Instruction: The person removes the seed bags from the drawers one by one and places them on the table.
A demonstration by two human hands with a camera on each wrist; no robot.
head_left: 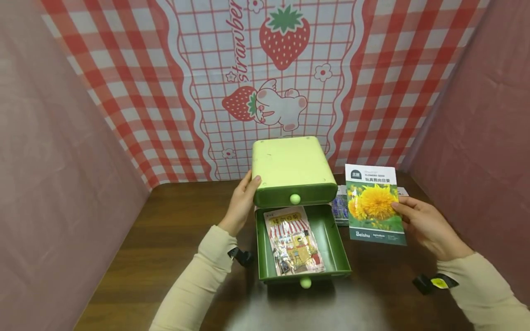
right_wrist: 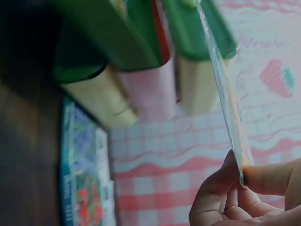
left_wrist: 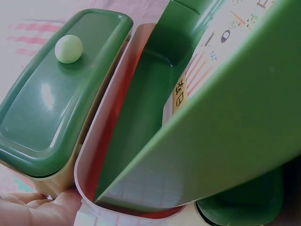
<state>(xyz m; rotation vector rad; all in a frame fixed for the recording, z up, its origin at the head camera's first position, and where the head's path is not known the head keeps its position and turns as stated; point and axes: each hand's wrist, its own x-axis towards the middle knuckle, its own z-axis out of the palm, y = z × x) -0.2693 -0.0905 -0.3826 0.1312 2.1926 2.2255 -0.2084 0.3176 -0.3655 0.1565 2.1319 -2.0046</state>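
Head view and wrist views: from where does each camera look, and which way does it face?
Head: on the head, facing forward-down at the drawer unit; left hand, right hand and sleeves show.
Left wrist: on that wrist, facing the open drawer closely; left hand partly shows, lower left.
Right wrist: on that wrist, facing the held seed packet edge-on; right hand partly shows, lower right.
Head and left wrist share the striped packet in the drawer.
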